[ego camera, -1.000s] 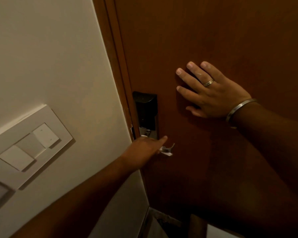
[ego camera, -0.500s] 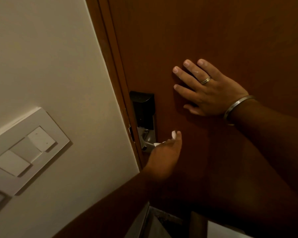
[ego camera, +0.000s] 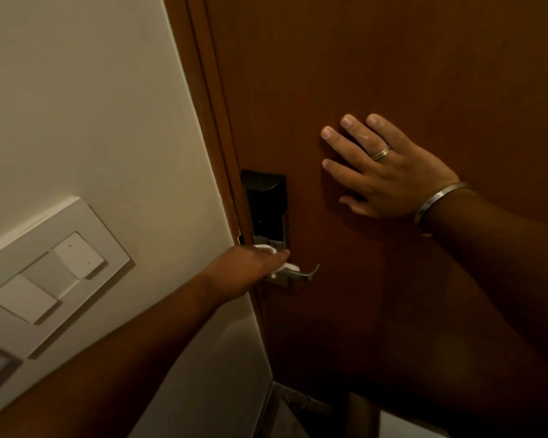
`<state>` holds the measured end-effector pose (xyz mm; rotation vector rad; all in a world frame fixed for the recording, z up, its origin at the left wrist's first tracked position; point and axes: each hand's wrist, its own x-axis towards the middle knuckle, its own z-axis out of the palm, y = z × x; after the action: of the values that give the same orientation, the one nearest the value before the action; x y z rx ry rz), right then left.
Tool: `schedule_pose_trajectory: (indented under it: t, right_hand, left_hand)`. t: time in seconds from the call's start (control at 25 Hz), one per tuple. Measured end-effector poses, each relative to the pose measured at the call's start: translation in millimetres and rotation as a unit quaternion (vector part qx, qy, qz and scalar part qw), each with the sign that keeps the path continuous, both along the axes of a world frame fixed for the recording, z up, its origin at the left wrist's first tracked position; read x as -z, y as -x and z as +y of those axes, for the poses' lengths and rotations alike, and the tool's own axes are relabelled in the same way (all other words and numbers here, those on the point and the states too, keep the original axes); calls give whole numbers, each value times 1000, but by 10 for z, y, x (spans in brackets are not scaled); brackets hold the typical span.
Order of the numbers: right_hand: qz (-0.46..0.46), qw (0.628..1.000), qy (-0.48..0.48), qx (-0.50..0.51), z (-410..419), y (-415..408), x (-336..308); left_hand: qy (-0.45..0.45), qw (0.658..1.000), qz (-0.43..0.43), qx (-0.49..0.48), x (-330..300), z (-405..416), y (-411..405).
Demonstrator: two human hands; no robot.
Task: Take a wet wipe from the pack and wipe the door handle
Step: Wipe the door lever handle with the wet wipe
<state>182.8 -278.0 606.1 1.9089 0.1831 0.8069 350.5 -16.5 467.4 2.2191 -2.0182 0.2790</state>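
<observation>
A silver lever door handle [ego camera: 302, 273] sticks out of a brown wooden door [ego camera: 377, 58], below a black electronic lock plate [ego camera: 264, 200]. My left hand [ego camera: 250, 267] is closed on a white wet wipe [ego camera: 287, 267] and presses it on the handle's inner end near the plate; only small bits of the wipe show around my fingers. The handle's curved tip is bare. My right hand [ego camera: 383, 169] lies flat on the door with fingers spread, up and right of the lock, holding nothing. The wipe pack is not in view.
A cream wall [ego camera: 76, 105] fills the left, with a white switch panel [ego camera: 51, 273] at lower left. The door frame [ego camera: 209, 105] runs between wall and door. A strip of floor [ego camera: 298, 406] shows at the bottom.
My left hand slid left along the handle from its outer end back to the inner end by the lock plate, uncovering the tip. My right hand stayed flat on the door.
</observation>
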Motion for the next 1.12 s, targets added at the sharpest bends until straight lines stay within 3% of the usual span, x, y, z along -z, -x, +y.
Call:
schedule_pose_trajectory:
  t: [0.2, 0.32, 0.6, 0.84, 1.0, 1.12]
  right_hand:
    - [-7, 1000, -1, -7, 14, 15, -10]
    - [-1, 1000, 8, -6, 13, 1, -12]
    - [10, 1000, -2, 8, 25, 33, -26]
    - [27, 999, -19, 16, 22, 62, -15]
    - [51, 994, -98, 20, 138, 150, -30]
    - [89, 962, -255, -30, 231, 599, 334]
  left_hand:
    - [44, 997, 61, 14, 243, -237, 720]
    - [67, 994, 86, 3, 219, -206, 592]
    - [-24, 998, -44, 40, -155, -18, -200]
    - [-55, 991, -106, 57, -70, -281, 316]
    - [52, 999, 4, 17, 74, -634, 977]
    - [160, 958, 236, -4, 114, -626, 1209]
